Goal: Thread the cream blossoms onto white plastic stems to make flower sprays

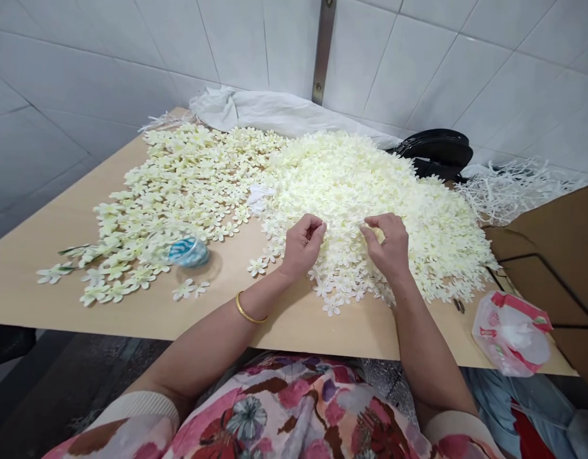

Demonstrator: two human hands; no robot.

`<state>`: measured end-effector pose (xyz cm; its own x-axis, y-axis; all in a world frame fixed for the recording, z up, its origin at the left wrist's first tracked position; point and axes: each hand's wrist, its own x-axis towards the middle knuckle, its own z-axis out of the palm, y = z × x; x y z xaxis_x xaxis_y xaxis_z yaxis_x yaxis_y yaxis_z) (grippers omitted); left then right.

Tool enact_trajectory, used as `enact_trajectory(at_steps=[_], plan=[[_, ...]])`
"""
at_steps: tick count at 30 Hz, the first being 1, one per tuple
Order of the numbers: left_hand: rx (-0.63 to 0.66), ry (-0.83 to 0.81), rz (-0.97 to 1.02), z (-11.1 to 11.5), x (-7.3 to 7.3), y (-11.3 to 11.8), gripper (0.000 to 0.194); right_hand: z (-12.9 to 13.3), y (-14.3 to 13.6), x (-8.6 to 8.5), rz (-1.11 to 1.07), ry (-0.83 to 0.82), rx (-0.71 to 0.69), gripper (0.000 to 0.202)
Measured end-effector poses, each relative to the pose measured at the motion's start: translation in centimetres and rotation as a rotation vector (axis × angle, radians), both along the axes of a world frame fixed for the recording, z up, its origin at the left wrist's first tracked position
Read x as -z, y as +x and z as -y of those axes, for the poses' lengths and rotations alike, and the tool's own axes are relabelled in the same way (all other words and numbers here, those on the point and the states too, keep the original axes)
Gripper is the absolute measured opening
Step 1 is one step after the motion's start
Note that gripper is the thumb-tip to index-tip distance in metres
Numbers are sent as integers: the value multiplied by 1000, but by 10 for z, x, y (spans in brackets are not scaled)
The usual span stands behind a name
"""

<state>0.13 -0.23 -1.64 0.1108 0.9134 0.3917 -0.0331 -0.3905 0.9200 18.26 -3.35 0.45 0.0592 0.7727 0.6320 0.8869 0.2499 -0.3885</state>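
Note:
Both hands hover over the front of a big heap of cream-white artificial flowers [342, 172]. My left hand [303, 245] is closed in a pinch, thumb against the bent index finger. Facing it a short gap away, my right hand [388, 245] also pinches with thumb and index fingertips. Whatever sits in either pinch is too small to make out against the white petals. To the left, more yellow-centred flowers [179, 185] lie spread across the wooden table [256, 319]. A ball of blue-and-white yarn or cord [189, 252] rests in front of them.
Behind the heap are a white cloth or plastic sheet [275, 108] and a black bag [437, 153]. White stringy strands [514, 191] lie at the right, beside a brown cardboard box [552, 242]. A red-and-clear plastic packet [513, 331] sits near the front right edge.

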Motion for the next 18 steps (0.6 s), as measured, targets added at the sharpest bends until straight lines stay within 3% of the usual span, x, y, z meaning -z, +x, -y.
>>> enact_trajectory(at_steps=[4,13,18], plan=[[-1,7,-17,0,0,0,16,-1,-6,7,125,-74,70,11],[11,28,-48,3,-1,0,16,-2,0,5,-20,10,44,10],[25,33,-61,5,-1,1,16,-5,-6,8,162,-27,92,14]])
